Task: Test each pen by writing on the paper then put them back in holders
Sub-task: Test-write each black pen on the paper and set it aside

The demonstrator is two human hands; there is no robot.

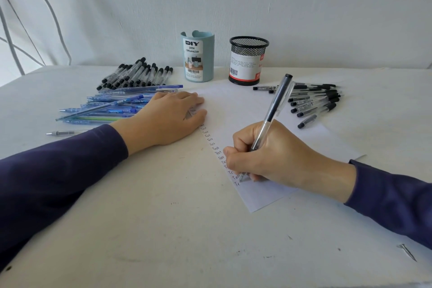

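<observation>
Two dark purple sleeves, the left sleeve and the right sleeve, reach in over the white counter. A small dark pointed scrap lies on the counter well to the near right of the paper.

The right hand rests on the near part of the paper, its grip pinched tight round a clear pen with a black cap at the top end. The pen tip touches the sheet at the bottom of a column of handwritten "Test" words running down the paper's left edge.

The left hand lies on the paper's far left corner, its grip spread flat and holding nothing.

Just left of the paper lies a heap of blue pens. Beyond them is a pile of black-capped pens, and nearer is a lone grey pen.

Over the paper's right edge spreads another pile of black pens. Behind the paper stand a pale blue holder and a black mesh holder; no pens stick out of either.
</observation>
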